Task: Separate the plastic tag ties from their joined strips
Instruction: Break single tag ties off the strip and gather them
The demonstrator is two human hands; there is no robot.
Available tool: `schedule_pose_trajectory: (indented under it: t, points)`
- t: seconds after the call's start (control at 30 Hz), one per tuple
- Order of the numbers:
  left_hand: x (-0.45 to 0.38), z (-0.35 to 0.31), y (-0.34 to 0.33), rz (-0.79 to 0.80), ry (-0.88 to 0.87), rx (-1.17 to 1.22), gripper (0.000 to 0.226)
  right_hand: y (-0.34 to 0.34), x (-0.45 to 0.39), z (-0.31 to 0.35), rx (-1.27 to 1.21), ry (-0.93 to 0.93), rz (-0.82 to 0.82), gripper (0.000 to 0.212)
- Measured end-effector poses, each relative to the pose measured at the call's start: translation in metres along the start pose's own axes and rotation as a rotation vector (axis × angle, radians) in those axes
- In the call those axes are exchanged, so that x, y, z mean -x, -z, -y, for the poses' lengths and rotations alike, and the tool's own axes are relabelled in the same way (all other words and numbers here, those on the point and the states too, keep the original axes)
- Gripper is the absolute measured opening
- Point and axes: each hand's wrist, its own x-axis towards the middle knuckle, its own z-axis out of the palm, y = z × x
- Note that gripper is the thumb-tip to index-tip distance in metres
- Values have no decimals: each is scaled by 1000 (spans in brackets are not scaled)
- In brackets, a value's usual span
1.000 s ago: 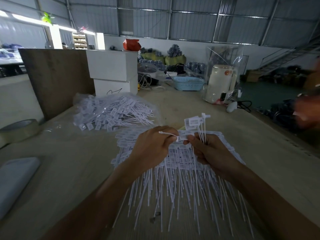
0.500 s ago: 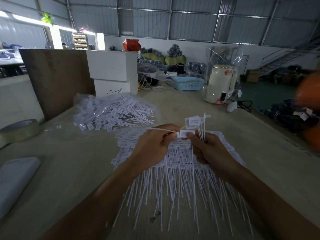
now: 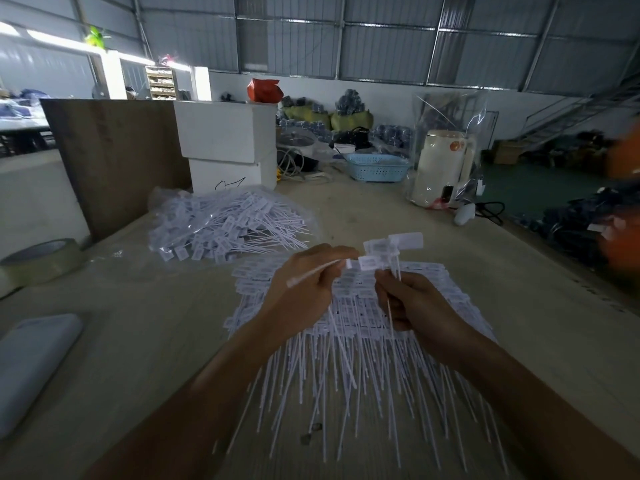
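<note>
Wooden table point(image 3: 138, 358) under a spread of joined strips point(image 3: 349, 341), bagged ties point(image 3: 225, 226) beyond, left hand point(image 3: 301, 289) pinching one tag tie point(image 3: 318, 270), right hand point(image 3: 415, 306) gripping a bunch of separated ties point(image 3: 394, 247) upright

Tag ties point(image 3: 349, 344): white matt plastic, thin & smooth. Table point(image 3: 156, 341) looks matt wood. Bag point(image 3: 221, 223) w/ loose ties is clear glossy plastic film.
</note>
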Motion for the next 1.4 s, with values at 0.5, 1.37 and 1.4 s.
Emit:
schedule_pose_trajectory:
  t: [0.5, 1.37, 1.4]
  points:
    - [0, -11, 1, 19, -12, 4, 19, 11, -6, -1, -174, 81, -58, 33]
    - [3, -17, 1, 120, -98, -23, 41, 20, -4, 4, -173, 35, -52, 26]
    - [4, -17, 0, 114, -93, -80, 44, 21, -5, 3, -187, 34, -52, 27]
